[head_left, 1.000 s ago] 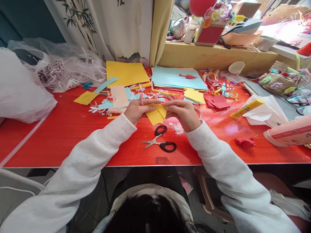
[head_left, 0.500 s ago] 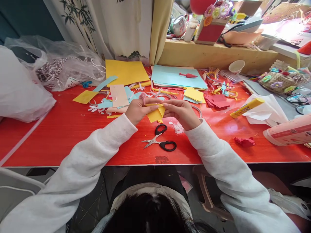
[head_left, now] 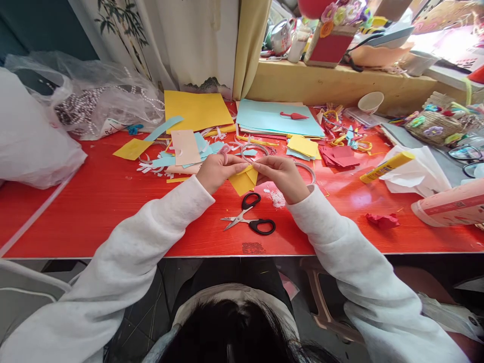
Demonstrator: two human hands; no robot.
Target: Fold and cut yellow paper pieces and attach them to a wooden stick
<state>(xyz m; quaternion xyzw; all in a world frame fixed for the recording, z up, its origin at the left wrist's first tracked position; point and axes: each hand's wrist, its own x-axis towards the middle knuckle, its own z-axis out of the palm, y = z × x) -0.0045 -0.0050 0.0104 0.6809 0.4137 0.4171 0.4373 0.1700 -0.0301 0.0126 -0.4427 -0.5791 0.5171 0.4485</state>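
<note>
A small folded piece of yellow paper (head_left: 242,182) is held between both hands, above the red table. My left hand (head_left: 217,170) pinches its upper left edge with thumb and fingers; a pink ring-like band shows on one finger. From the other side my right hand (head_left: 283,176) grips the upper right edge, fingertips almost meeting those of the left. A diagonal fold shows on the paper's right part. Black-handled scissors (head_left: 247,218) lie partly spread on the table just below the hands. White paper bits (head_left: 277,197) are scattered by my right hand.
Behind the hands lie a large yellow sheet (head_left: 198,113), light blue sheets (head_left: 278,118), yellow squares (head_left: 303,145) and red squares (head_left: 339,155). On the right are a glue stick (head_left: 386,167), a crumpled red paper (head_left: 382,221) and a pink bottle (head_left: 449,204). Plastic bags (head_left: 34,131) stand at left.
The folded yellow paper has tilted so that more of its face hangs down below the fingers. Both hands keep their pinch in nearly the same place; the camera view has shifted slightly.
</note>
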